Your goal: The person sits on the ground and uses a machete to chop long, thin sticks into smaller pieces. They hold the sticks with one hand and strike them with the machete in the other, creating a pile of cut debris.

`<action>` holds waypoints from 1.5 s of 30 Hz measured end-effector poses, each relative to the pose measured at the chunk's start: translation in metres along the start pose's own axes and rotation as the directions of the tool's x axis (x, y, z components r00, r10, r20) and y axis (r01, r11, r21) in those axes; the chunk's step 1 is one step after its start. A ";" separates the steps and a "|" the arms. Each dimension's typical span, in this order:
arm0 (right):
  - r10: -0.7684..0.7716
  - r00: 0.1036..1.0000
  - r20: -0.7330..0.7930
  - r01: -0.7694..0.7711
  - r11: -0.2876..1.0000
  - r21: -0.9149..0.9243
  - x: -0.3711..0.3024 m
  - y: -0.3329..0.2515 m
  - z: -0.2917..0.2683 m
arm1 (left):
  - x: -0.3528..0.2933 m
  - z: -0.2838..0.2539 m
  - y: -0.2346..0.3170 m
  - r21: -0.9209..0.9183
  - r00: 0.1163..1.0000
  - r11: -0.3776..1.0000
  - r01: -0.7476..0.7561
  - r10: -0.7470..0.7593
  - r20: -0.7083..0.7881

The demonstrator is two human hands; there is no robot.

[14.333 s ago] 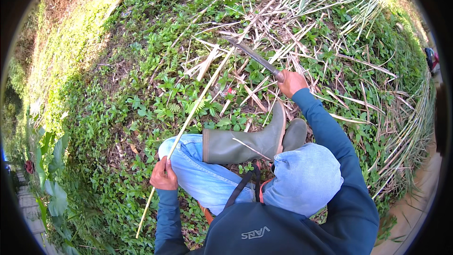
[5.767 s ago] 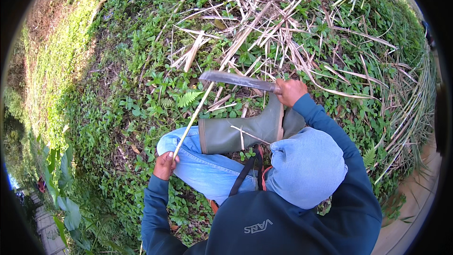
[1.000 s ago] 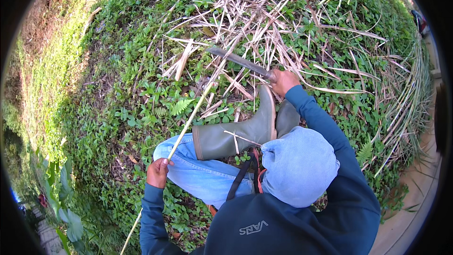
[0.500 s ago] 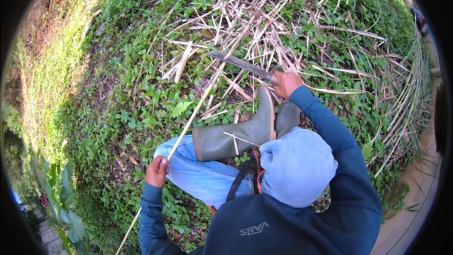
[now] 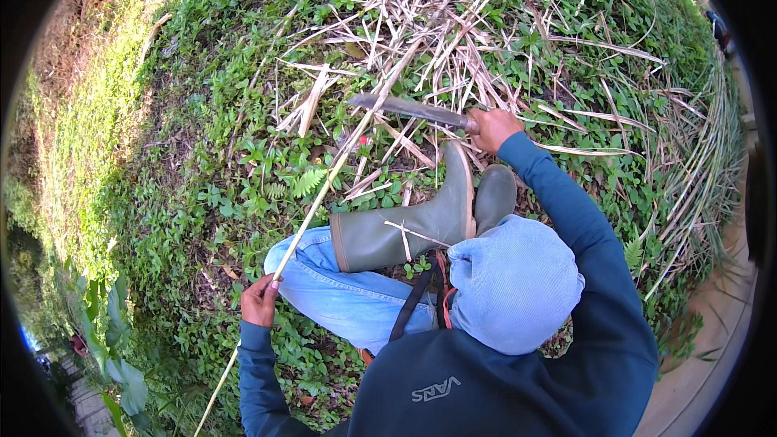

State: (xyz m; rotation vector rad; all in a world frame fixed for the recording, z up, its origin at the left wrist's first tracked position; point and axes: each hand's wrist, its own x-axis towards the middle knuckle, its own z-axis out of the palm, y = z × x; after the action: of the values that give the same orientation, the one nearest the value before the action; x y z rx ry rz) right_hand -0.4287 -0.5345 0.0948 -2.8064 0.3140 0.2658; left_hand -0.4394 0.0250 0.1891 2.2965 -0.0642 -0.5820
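Observation:
A long pale stalk (image 5: 318, 200) runs diagonally from the lower left up toward the heap of dry strips. My left hand (image 5: 260, 301) pinches it beside my bent left knee, and its lower end passes under my left forearm. In my right hand (image 5: 494, 129), closed around the handle, is a machete (image 5: 417, 108) with a long dull-grey blade. Its blade points left and crosses the stalk near the upper part; whether it touches cannot be made out. Both green rubber boots (image 5: 405, 235) lie just below the machete.
Dry tan leaf strips (image 5: 441, 48) lie piled ahead on low green plants (image 5: 202, 154). Long green stalks (image 5: 704, 170) stretch along the right, beside a pale paved edge (image 5: 712, 332). A rounded light-blue denim form (image 5: 518, 287) rises between my arms. Broad leaves (image 5: 125, 384) stand at lower left.
The machete has shifted slightly left, with its blade now further across the stalk. My left hand has moved a little left and down. A small red spot now shows in the plants beside the stalk.

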 end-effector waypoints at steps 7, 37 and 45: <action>-0.163 0.983 0.091 0.149 0.979 0.139 -0.014 -0.040 -0.005 | 0.002 0.013 0.005 0.315 0.963 0.949 -0.024 0.106 -0.247; 0.243 0.961 -0.136 -0.210 0.953 0.219 0.019 -0.006 0.044 | -0.034 -0.016 -0.010 0.375 0.961 0.927 -0.021 0.122 -0.247; 0.249 0.958 -0.143 -0.228 0.962 0.153 0.053 0.028 0.043 | -0.040 -0.034 -0.033 0.314 0.968 0.946 -0.083 0.152 -0.200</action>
State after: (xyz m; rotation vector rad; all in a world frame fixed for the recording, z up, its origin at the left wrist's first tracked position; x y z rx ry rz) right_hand -0.3915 -0.5568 0.0351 -2.6590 0.6853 0.0658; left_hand -0.4646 0.0797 0.2031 2.6214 -0.1948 -0.2627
